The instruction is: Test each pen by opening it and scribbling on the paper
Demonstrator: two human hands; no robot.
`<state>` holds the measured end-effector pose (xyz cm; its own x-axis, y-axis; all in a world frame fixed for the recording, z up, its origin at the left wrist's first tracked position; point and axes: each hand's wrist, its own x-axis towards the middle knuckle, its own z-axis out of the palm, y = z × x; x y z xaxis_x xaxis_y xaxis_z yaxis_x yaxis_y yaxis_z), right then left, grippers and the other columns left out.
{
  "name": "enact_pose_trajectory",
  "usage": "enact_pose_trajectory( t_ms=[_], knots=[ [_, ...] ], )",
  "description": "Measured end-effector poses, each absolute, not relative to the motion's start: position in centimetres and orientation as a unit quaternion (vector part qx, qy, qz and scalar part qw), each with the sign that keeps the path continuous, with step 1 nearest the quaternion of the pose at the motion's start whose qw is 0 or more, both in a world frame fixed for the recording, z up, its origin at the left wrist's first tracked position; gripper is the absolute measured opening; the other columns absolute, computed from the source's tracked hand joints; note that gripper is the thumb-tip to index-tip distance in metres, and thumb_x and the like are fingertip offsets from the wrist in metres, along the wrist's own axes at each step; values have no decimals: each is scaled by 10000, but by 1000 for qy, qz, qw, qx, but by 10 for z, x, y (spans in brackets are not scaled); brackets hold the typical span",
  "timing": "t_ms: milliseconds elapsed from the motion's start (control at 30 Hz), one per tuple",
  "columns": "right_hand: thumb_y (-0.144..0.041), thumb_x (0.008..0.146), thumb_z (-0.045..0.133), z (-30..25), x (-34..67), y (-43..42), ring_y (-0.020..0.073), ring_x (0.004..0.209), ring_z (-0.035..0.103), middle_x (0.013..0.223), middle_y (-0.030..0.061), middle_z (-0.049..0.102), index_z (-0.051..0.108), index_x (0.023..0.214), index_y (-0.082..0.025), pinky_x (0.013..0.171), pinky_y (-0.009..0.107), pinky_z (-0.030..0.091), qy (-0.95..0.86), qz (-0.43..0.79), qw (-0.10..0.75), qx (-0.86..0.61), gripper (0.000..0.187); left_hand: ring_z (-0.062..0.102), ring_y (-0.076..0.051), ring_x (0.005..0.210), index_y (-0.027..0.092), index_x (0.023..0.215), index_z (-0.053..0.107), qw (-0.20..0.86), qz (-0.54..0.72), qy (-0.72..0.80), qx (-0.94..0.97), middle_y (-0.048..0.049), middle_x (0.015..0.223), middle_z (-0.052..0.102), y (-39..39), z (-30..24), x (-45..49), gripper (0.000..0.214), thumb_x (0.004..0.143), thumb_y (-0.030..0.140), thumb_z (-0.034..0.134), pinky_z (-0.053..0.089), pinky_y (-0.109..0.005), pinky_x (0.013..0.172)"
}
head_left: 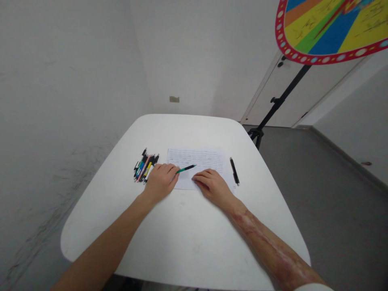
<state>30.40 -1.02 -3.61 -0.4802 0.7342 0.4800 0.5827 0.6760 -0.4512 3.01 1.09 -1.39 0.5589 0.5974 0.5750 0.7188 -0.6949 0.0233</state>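
My left hand [161, 179] is closed around a green pen [186, 168], whose tip points right over a sheet of paper [200, 159] covered in faint writing. My right hand [212, 185] lies on the lower part of that sheet with its fingers loosely curled, palm down, holding nothing. A bundle of several coloured pens [145, 165] lies just left of my left hand. One black pen [234, 171] lies alone at the sheet's right edge.
All of it sits on a white rounded table [182, 234] pushed near a white wall corner. A colourful prize wheel [330, 28] on a black stand [279, 101] rises at the right, over grey floor.
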Motion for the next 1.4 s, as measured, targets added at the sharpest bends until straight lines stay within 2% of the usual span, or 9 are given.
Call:
enact_pose_trajectory(
  t_ms=[100,300,433,600,767,1100,1400],
  knots=[
    [-190,1088,648,-37,306,-10,291,1039,719,1119,99,841,835,1157,-268,955,505,583,-852,112,334,-387,214,705,-258,997,199,1192,707,107,-274,-372,-880,-78,1081,783,10,-14,31,140,1094,203,608,487,-441,882],
    [-140,1104,532,-39,306,-13,293,1062,673,1170,139,753,756,1301,-236,931,484,593,-849,106,330,-399,314,701,-256,989,196,1194,701,108,-268,-368,-884,-79,1089,784,10,-14,32,139,1100,198,598,475,-437,869],
    [-135,1102,496,-40,309,-12,293,1113,668,1187,141,710,706,1237,-232,969,483,592,-810,133,401,-406,268,701,-256,983,193,1183,695,109,-275,-374,-879,-76,1075,786,10,-14,31,124,1099,197,605,471,-434,869],
    [-267,1099,612,-37,314,-11,258,982,677,1060,86,719,673,1118,-254,895,428,581,-721,189,498,-443,65,703,-251,975,195,1176,694,108,-270,-367,-884,-73,1076,787,10,-14,32,121,1107,211,597,470,-439,862],
    [-288,1040,704,-30,315,-13,244,896,661,957,56,718,712,989,-260,866,433,567,-684,205,547,-437,59,716,-247,999,212,1196,702,104,-267,-347,-893,-76,1095,795,8,-14,33,147,1114,223,581,471,-436,871],
    [-278,1031,733,-28,313,-15,230,898,698,1035,65,770,762,1061,-265,880,435,593,-682,237,549,-421,43,721,-239,999,203,1199,716,101,-266,-329,-900,-70,1087,795,7,-13,35,162,1123,230,576,486,-430,879],
    [-360,1033,766,-26,313,-17,228,866,704,986,55,783,782,1025,-269,865,418,605,-699,250,523,-419,93,732,-237,1005,212,1209,729,102,-268,-316,-904,-78,1088,799,4,-13,38,176,1132,240,573,499,-423,876]
  ],
)
